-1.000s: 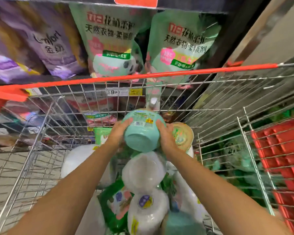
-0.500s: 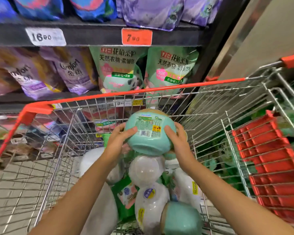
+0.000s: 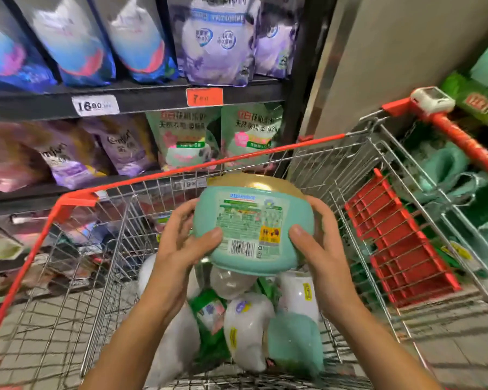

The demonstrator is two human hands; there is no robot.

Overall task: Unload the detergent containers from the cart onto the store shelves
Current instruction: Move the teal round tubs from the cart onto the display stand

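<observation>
While one tub is up in the hands, the near end of the cart (image 3: 68, 277) holds plenty more: white bottles (image 3: 245, 327), a green pouch (image 3: 209, 311) and a second teal tub (image 3: 293, 342) lie heaped on its wire floor. Above that heap the left hand (image 3: 181, 243) and the right hand (image 3: 319, 243) clasp a teal detergent tub (image 3: 254, 220) from either side, fingers curled round its wall and thumbs pressed on the label facing the camera. It hangs clear of the pile, its gold lid (image 3: 254, 181) tipped away toward the far red rim (image 3: 237, 161). Beyond the rim stand the store shelves (image 3: 152, 94), the middle one packed with purple and green pouches (image 3: 186, 142), the upper with blue and lilac bags (image 3: 135, 40). By my judgement the unloading is barely under way: this tub is lifted but not shelved, and the whole heap below waits
</observation>
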